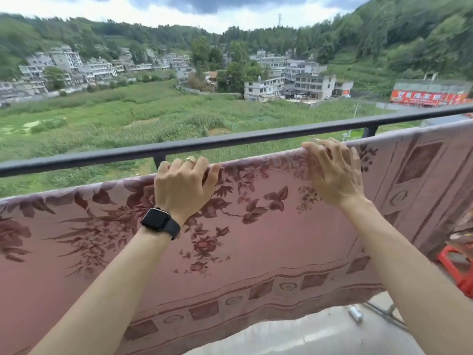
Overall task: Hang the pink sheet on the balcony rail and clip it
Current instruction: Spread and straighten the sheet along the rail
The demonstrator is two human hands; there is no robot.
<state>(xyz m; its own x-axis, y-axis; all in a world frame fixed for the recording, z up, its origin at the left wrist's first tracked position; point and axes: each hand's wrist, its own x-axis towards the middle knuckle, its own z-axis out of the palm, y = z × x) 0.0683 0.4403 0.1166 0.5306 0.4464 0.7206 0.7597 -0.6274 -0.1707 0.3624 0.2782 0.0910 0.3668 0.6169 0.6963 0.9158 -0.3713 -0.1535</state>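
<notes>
The pink sheet (256,252), printed with dark red flowers and a patterned border, hangs draped over a lower bar just inside the black balcony rail (230,140). Its folded top edge runs across the whole view, rising to the right. My left hand (183,187), with a ring and a black watch at the wrist, grips the top fold near the middle. My right hand (332,170) grips the same fold further right, fingers curled over the edge. No clip is in view.
A red plastic stool (458,267) stands at the right edge below the sheet. A small silver object (355,313) lies on the concrete floor (307,336) under the sheet's hem. Beyond the rail lie fields and buildings far below.
</notes>
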